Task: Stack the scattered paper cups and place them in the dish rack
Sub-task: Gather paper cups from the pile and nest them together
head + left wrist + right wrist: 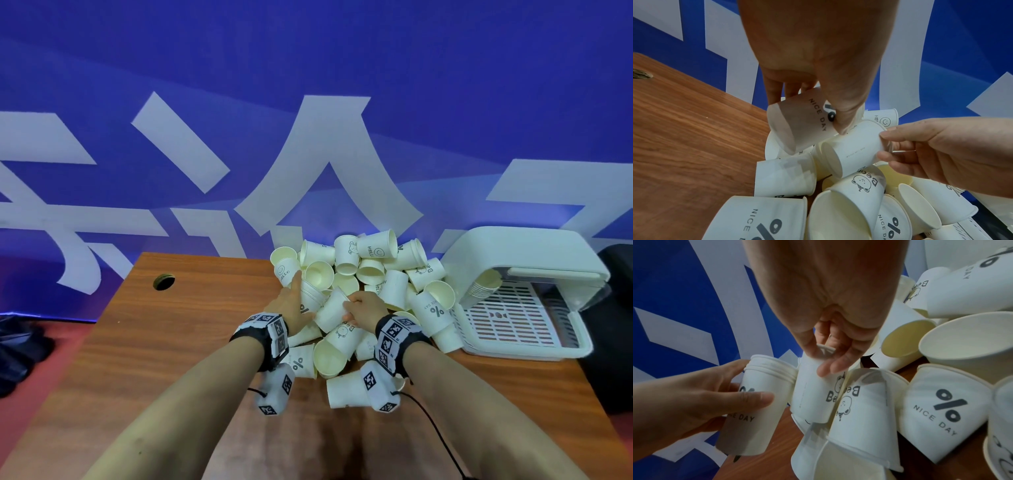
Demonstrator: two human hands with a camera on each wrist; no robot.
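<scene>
A heap of white paper cups [373, 270] lies on the wooden table [171, 342]. My left hand [301, 298] grips a short stack of nested "NICE DAY" cups [311, 297], whose several rims show in the right wrist view [760, 402]. My right hand [349, 308] pinches a single bear-print cup [333, 311] by its rim end, tilted, right beside that stack [801, 123]. The single cup [855, 149] sits against the stack's side, not inside it. A white dish rack [520, 346] stands at the right, with a cup stack [486, 284] lying inside it.
Loose cups [346, 390] lie close to my wrists and against the rack's left side. A round cable hole [163, 281] is in the table's far left. A blue banner wall [308, 102] rises behind the table. Dark objects [616, 325] sit right of the rack.
</scene>
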